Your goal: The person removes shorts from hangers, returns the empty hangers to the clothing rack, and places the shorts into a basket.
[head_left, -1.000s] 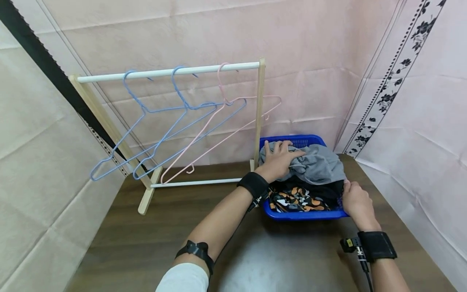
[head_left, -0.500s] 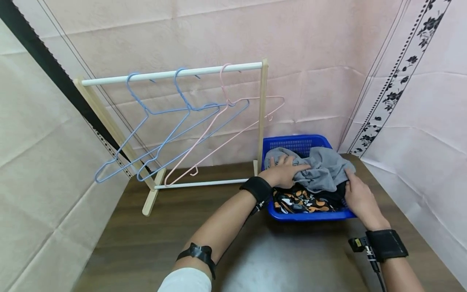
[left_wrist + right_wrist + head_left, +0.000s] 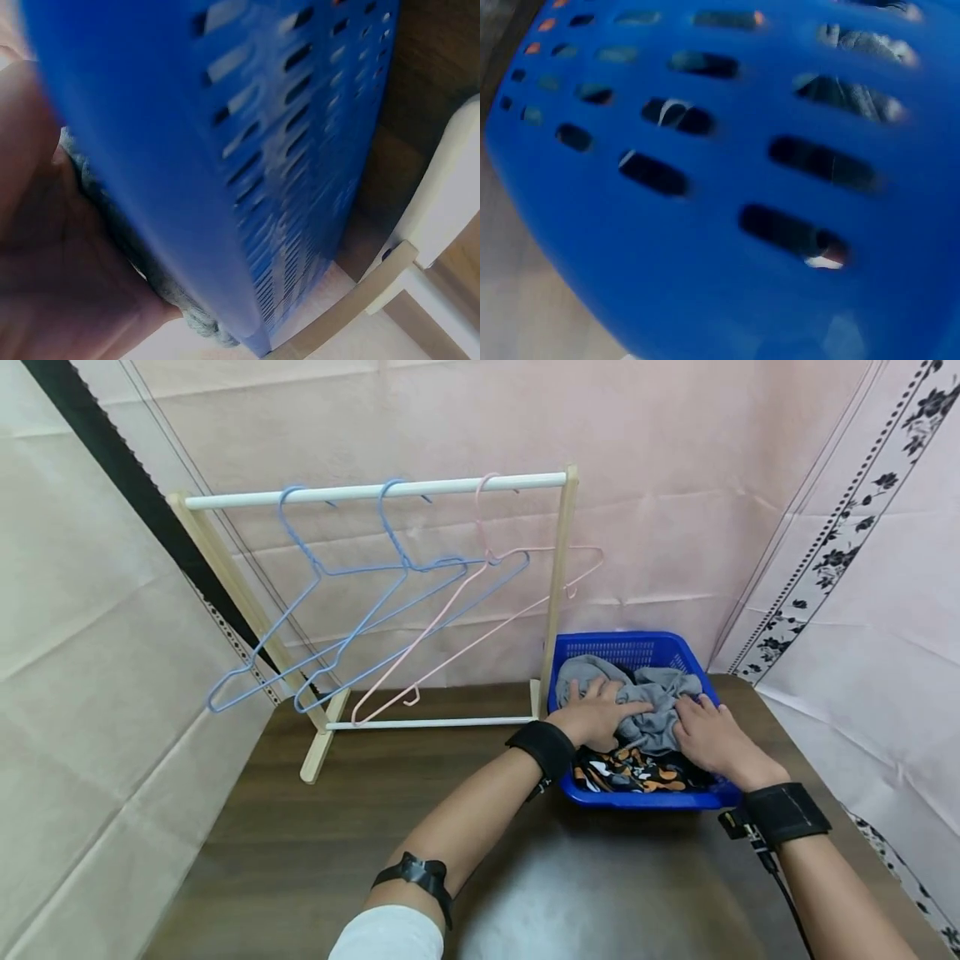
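Note:
A blue plastic basket [image 3: 637, 801] holds a crumpled grey cloth [image 3: 652, 735], black fabric [image 3: 688, 770] and a black cloth patterned in orange and white [image 3: 626, 772]. My left hand [image 3: 597, 717] lies on the grey cloth's left part, fingers spread. On the cloth's right side rests my right hand [image 3: 716, 737], its fingers laid over the fabric. The left wrist view has my left palm [image 3: 75, 255] at the rim of the slotted basket wall [image 3: 157, 165]. Only the basket's side [image 3: 690, 247] fills the right wrist view; the hand is hidden there.
A rack with a white top bar [image 3: 345, 493] and wooden posts stands left of the basket, its right post [image 3: 558, 568] close to the rim. Two blue hangers [image 3: 406, 562] and a pink hanger [image 3: 480, 522] hang from it. Patterned cloth walls enclose the wooden table [image 3: 450, 793].
My right hand has moved from the basket's right rim inward onto the grey cloth, which is now bunched lower in the basket. My left hand stays on the cloth. The head view has shifted slightly.

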Action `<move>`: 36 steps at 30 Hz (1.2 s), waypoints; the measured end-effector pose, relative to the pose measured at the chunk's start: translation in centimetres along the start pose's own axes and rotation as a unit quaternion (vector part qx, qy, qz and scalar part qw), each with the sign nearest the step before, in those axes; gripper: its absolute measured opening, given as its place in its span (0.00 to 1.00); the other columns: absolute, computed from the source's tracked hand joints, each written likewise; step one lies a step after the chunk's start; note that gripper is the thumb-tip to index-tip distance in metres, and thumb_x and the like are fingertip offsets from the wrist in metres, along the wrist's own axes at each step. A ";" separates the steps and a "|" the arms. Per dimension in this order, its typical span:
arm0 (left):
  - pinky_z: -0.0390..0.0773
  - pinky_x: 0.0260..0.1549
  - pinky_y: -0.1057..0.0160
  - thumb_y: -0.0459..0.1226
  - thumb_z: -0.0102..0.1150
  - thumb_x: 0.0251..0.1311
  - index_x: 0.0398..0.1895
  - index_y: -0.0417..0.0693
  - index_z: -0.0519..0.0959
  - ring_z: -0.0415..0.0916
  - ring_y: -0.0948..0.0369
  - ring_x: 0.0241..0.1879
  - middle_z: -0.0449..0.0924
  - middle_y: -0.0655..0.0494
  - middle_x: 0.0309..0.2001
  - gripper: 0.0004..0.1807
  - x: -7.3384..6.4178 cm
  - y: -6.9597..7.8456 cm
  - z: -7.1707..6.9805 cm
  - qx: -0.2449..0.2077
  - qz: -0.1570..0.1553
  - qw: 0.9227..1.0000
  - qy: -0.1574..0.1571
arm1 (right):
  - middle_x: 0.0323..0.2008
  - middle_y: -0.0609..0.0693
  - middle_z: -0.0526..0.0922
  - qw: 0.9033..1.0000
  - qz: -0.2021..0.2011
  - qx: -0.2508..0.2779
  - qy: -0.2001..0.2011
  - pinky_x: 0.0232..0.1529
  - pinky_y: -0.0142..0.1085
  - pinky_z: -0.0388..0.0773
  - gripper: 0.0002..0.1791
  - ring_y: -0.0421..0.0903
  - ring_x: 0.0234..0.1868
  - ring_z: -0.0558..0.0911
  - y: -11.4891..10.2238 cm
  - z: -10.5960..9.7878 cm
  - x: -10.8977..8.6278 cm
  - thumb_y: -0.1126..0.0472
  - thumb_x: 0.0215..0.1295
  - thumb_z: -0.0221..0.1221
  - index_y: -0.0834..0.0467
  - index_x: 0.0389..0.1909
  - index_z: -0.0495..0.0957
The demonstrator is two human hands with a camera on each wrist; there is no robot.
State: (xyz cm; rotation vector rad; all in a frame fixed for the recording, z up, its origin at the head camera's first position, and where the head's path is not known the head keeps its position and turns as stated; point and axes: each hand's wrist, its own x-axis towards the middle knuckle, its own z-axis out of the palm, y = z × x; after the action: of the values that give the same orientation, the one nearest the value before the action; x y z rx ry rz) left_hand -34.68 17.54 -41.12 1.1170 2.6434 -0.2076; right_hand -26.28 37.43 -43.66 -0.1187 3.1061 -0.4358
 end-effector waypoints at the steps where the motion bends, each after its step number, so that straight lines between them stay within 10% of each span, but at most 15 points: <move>1: 0.40 0.80 0.41 0.49 0.60 0.76 0.79 0.98 0.37 0.28 0.56 0.85 0.35 0.65 0.85 0.48 0.0 0.2 0.2 0.001 0.002 1.000 -0.004 | 0.73 0.81 0.58 1.000 0.004 -0.008 -0.012 0.72 0.75 0.45 0.29 0.81 0.76 0.51 0.1 0.1 -0.1 0.61 0.82 0.39 0.79 0.73 0.59; 9: 0.36 0.81 0.43 0.46 0.59 0.76 0.78 1.00 0.35 0.21 0.58 0.85 0.29 0.68 0.85 0.49 1.4 1.3 0.5 -0.012 0.009 1.000 0.004 | 0.76 0.80 0.53 0.999 0.029 -0.032 -0.026 0.73 0.74 0.38 0.31 0.79 0.78 0.48 1.6 -0.1 -0.3 0.60 0.82 0.40 0.79 0.75 0.55; 19: 0.41 0.80 0.41 0.56 0.53 0.77 0.80 0.95 0.34 0.25 0.54 0.85 0.30 0.64 0.86 0.44 2.3 0.0 0.9 -0.014 0.064 0.997 0.047 | 0.68 0.88 0.59 1.000 0.001 -0.014 0.028 0.68 0.75 0.57 0.30 0.84 0.69 0.60 2.6 -0.3 0.0 0.66 0.78 0.46 0.87 0.69 0.57; 28: 0.46 0.78 0.35 0.51 0.53 0.78 0.83 0.88 0.43 0.32 0.47 0.85 0.32 0.58 0.87 0.41 1.3 -1.0 -0.4 -0.045 0.123 0.985 0.113 | 0.72 0.89 0.44 0.996 0.025 0.085 0.007 0.69 0.75 0.52 0.33 0.86 0.72 0.48 1.9 -1.8 -0.6 0.67 0.80 0.40 0.86 0.74 0.44; 36: 0.53 0.76 0.35 0.57 0.50 0.79 0.84 0.85 0.46 0.37 0.47 0.85 0.37 0.54 0.87 0.37 -0.3 -0.4 -0.5 -0.045 0.116 0.978 0.169 | 0.74 0.87 0.40 0.992 0.031 0.111 0.057 0.70 0.76 0.46 0.37 0.85 0.75 0.44 0.6 -1.7 -2.5 0.68 0.78 0.42 0.82 0.77 0.38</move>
State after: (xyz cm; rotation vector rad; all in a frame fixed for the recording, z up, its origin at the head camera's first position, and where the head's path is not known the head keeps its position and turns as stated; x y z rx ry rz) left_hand -34.92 17.16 -40.51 1.5322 2.7374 0.1611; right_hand -23.85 38.66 -42.17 0.0050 3.1323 -0.8075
